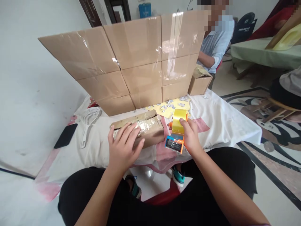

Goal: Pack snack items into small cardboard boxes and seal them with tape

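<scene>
In front of me lies a small cardboard box (pixel 150 138) with glossy tape across its top and a slightly raised, rough-edged flap. My left hand (pixel 125 141) rests on its near left part, palm down, fingers spread. My right hand (pixel 191 135), to the right of the box, grips a tape dispenser (pixel 174 142) with an orange and blue frame. A wide roll of yellowish tape (pixel 179 122) sits in it, with my thumb against the roll. The dispenser is held apart from the box, above the cloth.
Behind the box stands a wall of stacked, taped cardboard boxes (pixel 143 44). A white slotted scoop (pixel 90 121) and a dark flat phone-like object (pixel 66 136) lie at left on the white tablecloth (pixel 225 122). Another box (pixel 199 83) is near a person in a light blue shirt (pixel 218 40).
</scene>
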Demonstrator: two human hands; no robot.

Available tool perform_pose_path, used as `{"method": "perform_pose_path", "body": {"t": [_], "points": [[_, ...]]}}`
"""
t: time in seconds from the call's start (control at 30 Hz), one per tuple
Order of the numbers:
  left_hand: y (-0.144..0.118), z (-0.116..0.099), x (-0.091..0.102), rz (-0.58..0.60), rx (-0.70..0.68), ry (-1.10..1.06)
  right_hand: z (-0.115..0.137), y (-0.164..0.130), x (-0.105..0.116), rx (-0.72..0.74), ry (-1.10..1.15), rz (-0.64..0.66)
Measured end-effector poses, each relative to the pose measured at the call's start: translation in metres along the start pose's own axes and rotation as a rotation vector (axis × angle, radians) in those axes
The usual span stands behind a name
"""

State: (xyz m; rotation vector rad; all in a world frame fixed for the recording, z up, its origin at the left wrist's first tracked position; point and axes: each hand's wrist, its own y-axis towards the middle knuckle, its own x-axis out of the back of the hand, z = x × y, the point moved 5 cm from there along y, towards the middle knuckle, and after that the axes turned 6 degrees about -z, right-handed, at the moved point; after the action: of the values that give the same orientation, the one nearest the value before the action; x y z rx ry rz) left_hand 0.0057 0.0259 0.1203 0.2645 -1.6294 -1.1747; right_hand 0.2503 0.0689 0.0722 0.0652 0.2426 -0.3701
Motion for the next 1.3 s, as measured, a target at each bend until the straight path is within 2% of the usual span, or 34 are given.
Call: {"method": "perform_pose_path", "body": {"t": [0.07, 0.17, 0.3, 0.4, 0.53, 1.0, 1.3], "points": [[0.001, -0.017, 0.005, -0.041, -0.092, -0.040, -0.001, -0.004, -0.003, 0.002, -0.021, 0.003], [-0.004, -0.048, 0.001, 0.012, -0.177, -0.182, -0.003, -0.011, -0.007, -0.083, 0.027, 0.014], [-0.014, -0.071, -0.016, 0.106, -0.138, -0.320, -0.009, -0.020, -0.015, -0.272, 0.103, 0.068], [-0.020, -0.073, -0.026, 0.144, -0.090, -0.360, -0.013, -0.023, -0.020, -0.310, 0.074, 0.106], [-0.022, -0.070, -0.031, 0.171, -0.074, -0.447, -0.018, -0.022, -0.023, -0.259, 0.021, 0.157], [-0.025, -0.067, -0.029, 0.137, -0.161, -0.393, -0.017, -0.026, -0.023, -0.224, -0.033, 0.157], [-0.020, -0.066, -0.026, 0.105, -0.143, -0.424, -0.017, -0.027, -0.023, -0.232, 0.002, 0.146]]}}
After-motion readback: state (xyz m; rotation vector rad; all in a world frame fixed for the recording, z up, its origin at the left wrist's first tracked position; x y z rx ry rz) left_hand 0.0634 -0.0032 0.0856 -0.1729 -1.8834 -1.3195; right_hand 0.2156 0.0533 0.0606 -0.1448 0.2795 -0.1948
